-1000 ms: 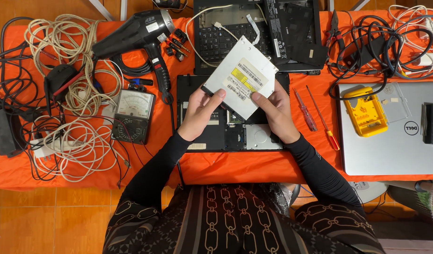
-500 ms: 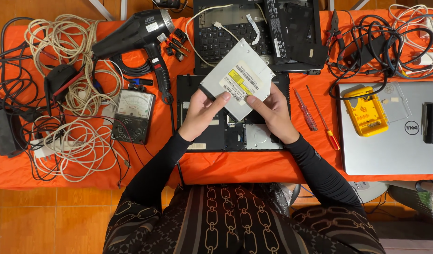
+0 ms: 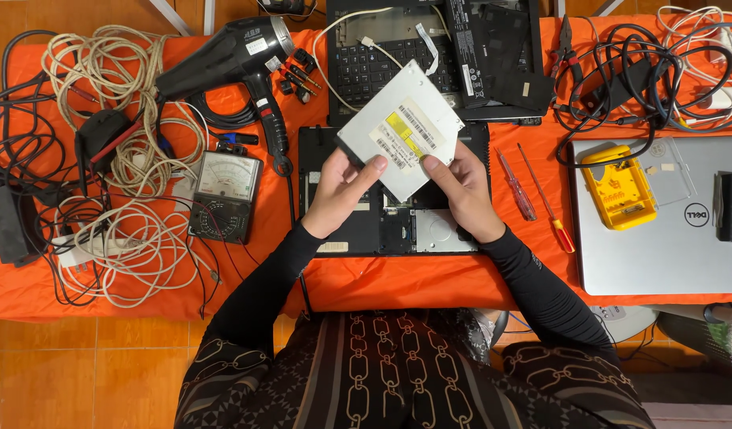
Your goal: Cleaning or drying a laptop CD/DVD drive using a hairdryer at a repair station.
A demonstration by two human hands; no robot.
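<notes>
Hands (image 3: 406, 195) with drive (image 3: 401, 131) slightly lower.

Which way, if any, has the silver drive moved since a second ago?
Cannot tell: the silver drive looks slightly turned in both hands, yet sits at much the same spot over the opened black laptop.

bright even overhead light, soft short shadows, sharp focus throughout, slight wide-angle bend at edges
</notes>
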